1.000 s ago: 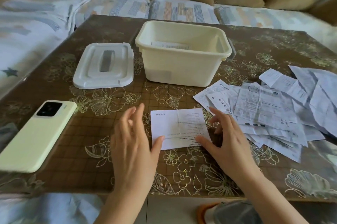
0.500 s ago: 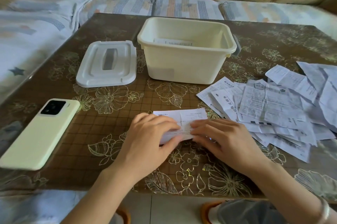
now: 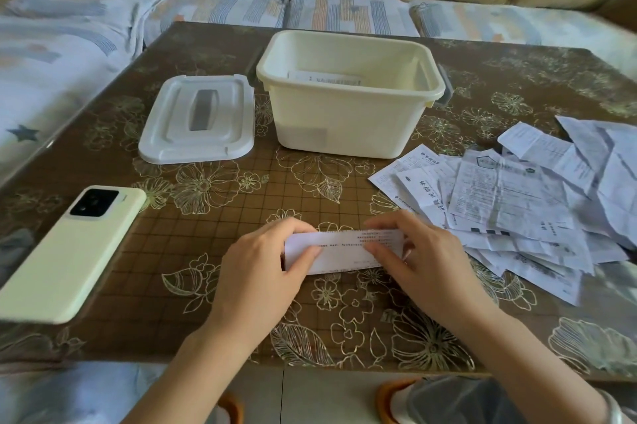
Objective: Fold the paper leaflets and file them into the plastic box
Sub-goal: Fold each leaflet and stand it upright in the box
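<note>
- Sofa (image 3: 344, 10) w/ tan cushions and striped covers runs along far side of desk.
- Desk (image 3: 206, 234): brown top, gold flower print; carries everything below.
- Loose leaflets (image 3: 510, 203): unfolded, overlapping heap at desk's right, just right of the box's front corner.
- Plastic box (image 3: 344, 120): cream, open, upright, centre-far on desk.
- Phone (image 3: 69, 251): pale green, camera side up, near-left, angled, well apart from hands.
- Lid (image 3: 200, 120): white, flat on desk, just left of box, not touching it.
- Left hand (image 3: 262, 272): forearm enters from bottom edge; fingers curled over far edge of folded leaflet (image 3: 344, 249), thumb on its near face, pinching the left end.
- Right hand (image 3: 424, 268): mirrors left; fingers bent over far edge, thumb on the face, clamped on right end.
- Folded leaflet: narrow strip, long side L–R, between both hands, near-centre, in front of box; whether it touches desk, can't tell.
- Filed leaflet (image 3: 324, 79): one inside box, against the far wall.
</note>
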Available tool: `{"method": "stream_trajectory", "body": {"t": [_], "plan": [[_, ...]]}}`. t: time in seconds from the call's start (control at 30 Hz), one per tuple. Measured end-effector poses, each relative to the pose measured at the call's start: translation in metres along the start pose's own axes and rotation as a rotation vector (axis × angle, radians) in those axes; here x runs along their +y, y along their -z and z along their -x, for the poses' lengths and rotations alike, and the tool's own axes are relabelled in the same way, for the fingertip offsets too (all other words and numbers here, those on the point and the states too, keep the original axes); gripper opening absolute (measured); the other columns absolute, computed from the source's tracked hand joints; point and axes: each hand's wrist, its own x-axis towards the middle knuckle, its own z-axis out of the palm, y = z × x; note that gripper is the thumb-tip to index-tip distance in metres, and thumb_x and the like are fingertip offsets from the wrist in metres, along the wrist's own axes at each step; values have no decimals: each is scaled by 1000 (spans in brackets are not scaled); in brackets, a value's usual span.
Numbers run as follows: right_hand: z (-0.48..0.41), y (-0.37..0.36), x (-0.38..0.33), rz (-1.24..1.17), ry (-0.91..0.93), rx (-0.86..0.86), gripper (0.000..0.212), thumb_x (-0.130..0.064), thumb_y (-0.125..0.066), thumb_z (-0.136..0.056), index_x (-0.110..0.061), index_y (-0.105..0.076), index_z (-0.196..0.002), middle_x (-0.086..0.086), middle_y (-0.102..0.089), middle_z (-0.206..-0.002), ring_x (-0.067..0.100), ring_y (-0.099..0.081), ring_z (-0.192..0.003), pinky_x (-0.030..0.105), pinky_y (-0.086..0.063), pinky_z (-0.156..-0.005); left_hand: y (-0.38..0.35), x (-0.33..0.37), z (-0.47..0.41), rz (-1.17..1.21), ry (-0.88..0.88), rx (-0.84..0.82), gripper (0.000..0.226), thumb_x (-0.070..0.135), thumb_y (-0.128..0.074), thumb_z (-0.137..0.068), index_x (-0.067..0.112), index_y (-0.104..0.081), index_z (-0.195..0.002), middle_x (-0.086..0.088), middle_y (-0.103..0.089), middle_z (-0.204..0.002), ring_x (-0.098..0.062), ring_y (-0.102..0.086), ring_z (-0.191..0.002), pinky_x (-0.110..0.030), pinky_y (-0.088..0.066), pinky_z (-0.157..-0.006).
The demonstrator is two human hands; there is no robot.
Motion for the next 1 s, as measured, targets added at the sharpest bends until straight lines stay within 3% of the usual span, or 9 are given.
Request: {"method": "stream_trajectory", "body": {"t": [0.13,0.2,0.3,0.5,0.63,0.77,0.87,0.93,1.0], "plan": [[-4,-6,2,66,-57,-7,24,-37,-68,-84,-30,-64,-107,-21,-59,-104,-7,-51,-77,21,-48,-67,-7,4,2,-43,8,18,32,26,-76,-80,21,-65,-110,14,-65,-106,0,-55,-69,-10,-42,-63],[-6,-8,2,167,-34,-27,25,-37,-68,-84,-29,-64,-107,-17,-60,-105,2,-53,-89,24,-48,-69,-9,6,5,-142,-16,42,34,22,-79,-77,18,-65,-108,7,-65,-108,-9,-61,-75,-19,-48,-64],[-7,-7,-2,245,-27,-52,25,-40,-66,-85,-28,-65,-106,-15,-60,-104,10,-53,-96,27,-48,-69,-11,7,5,-266,-46,77,34,21,-79,-73,17,-68,-105,0,-60,-114,-19,-57,-98,-32,-50,-81],[-21,6,-15,327,-161,-284,49,-64,-62,-76,-38,-56,-117,-17,-50,-114,4,-40,-107,23,-39,-71,-14,7,5,-261,-179,58,13,16,-74,-79,20,-73,-92,8,-63,-88,-16,-57,-83,-34,-43,-72],[-45,15,-22,423,-244,-522,64,-68,-65,-70,-30,-47,-118,-11,-52,-113,7,-40,-97,28,-37,-72,-15,4,5,-109,-84,9,20,35,-69,-82,24,-75,-98,13,-61,-90,-10,-54,-86,-30,-43,-76],[-61,20,-26,438,-284,-675,59,-67,-69,-69,-24,-54,-105,-8,-60,-101,4,-47,-67,24,-39,-61,-18,3,4,-76,-50,-32,29,44,-67,-79,29,-74,-104,16,-56,-92,-8,-52,-88,-30,-43,-78],[-61,19,-23,429,-282,-667,53,-66,-71,-69,-23,-60,-98,-8,-61,-97,1,-47,-64,22,-41,-60,-17,2,2,-65,-39,-57,41,58,-52,-79,35,-72,-106,19,-55,-92,-7,-51,-88,-29,-40,-76],[-56,20,-20,284,-317,-611,48,-63,-70,-71,-21,-62,-91,-6,-65,-89,4,-49,-56,21,-40,-52,-16,1,1,-83,-43,-69,43,60,-49,-77,37,-71,-106,19,-54,-91,-6,-51,-88,-29,-37,-74],[-49,23,-21,60,-361,-511,58,-70,-61,-71,-14,-65,-87,-4,-68,-76,9,-51,-52,25,-40,-50,-15,2,0,-92,-46,-72,42,61,-49,-76,38,-70,-105,19,-53,-91,-6,-50,-87,-28,-33,-73]]}}
